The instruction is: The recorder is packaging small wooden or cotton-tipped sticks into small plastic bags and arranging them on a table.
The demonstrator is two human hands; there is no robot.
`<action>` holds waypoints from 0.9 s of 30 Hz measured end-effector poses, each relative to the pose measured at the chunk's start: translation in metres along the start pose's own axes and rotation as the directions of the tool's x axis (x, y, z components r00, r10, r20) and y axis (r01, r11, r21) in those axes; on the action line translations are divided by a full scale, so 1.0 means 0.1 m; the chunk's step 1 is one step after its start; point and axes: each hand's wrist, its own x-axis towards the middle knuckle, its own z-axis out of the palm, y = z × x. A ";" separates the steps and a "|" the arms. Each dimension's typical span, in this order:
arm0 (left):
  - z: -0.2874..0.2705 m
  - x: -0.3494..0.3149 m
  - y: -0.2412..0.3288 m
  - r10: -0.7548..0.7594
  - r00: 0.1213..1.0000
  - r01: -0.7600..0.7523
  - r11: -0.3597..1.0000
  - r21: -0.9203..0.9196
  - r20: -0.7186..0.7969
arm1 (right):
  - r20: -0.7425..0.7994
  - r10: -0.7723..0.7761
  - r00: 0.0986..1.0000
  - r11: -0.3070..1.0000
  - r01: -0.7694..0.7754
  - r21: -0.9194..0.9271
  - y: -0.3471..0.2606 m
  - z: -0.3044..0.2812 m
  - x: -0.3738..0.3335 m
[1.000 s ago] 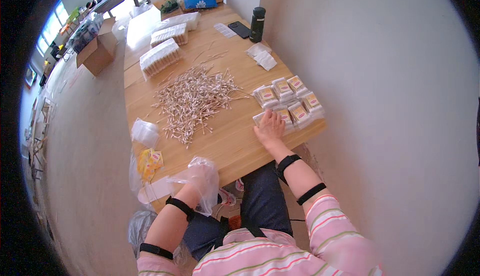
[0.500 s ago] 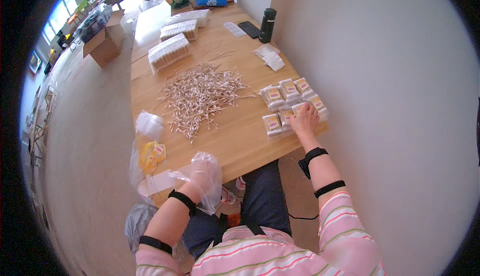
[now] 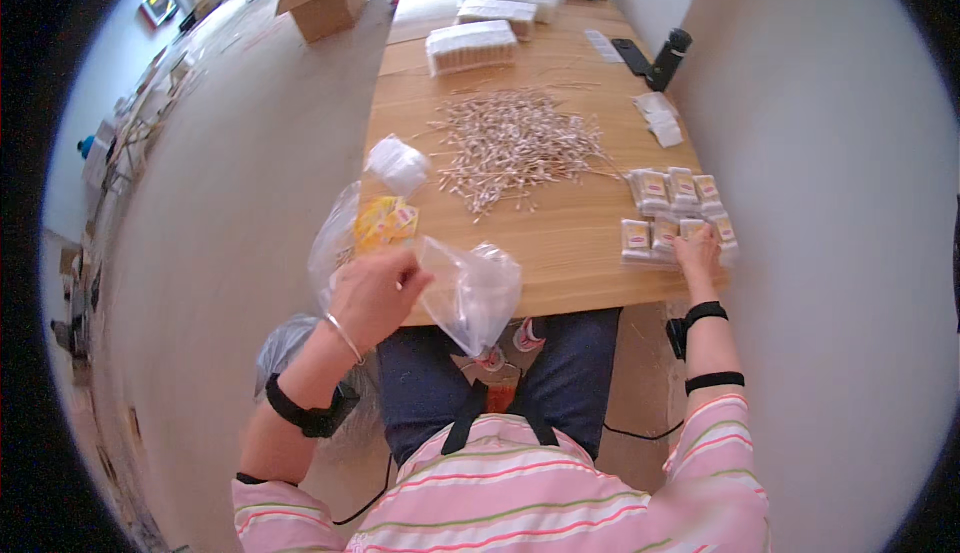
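My left hand (image 3: 375, 293) is closed at the table's near edge, its fingertips against the rim of a clear plastic bag (image 3: 478, 293). The bag spreads to the right of that hand and hangs partly over the edge. On the right, small clear packs of cotton swabs (image 3: 652, 191) with yellow labels lie in two rows. My right hand (image 3: 700, 250) curls its fingers over a pack in the nearer row, partly hiding it. A large heap of loose cotton swabs (image 3: 515, 148) covers the middle of the table.
Yellow label cards (image 3: 385, 223) and a stack of small clear bags (image 3: 398, 164) lie at the left edge. Farther back are wrapped swab bundles (image 3: 470, 48), a phone (image 3: 630, 56) and a dark bottle (image 3: 668, 60). A wall (image 3: 820, 203) stands close on the right.
My left hand has come out from inside the clear bag and is now beside it, at its rim. My right hand stays on the packs. The view has swung to the left.
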 end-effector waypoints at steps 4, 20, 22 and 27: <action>0.47 -0.20 -0.35 -0.233 0.734 0.068 0.960 -0.273 -0.637 | -0.040 0.000 0.999 1.000 0.000 0.000 -0.15 -0.04 -0.04; 0.90 0.02 0.14 -0.421 0.863 -0.136 0.337 -0.932 -0.278 | 0.369 -0.829 0.421 0.235 -0.338 0.912 -2.13 -1.34 -2.36; 1.05 0.11 0.09 -0.444 0.780 -0.321 0.323 -0.890 -0.442 | 0.421 -0.831 0.363 0.383 -0.175 0.907 -2.05 -1.11 -2.33; 0.84 -0.11 0.18 -0.315 0.829 -0.169 0.647 -0.744 -0.462 | 0.669 -0.698 0.258 0.682 -0.049 0.730 -2.06 -0.83 -2.19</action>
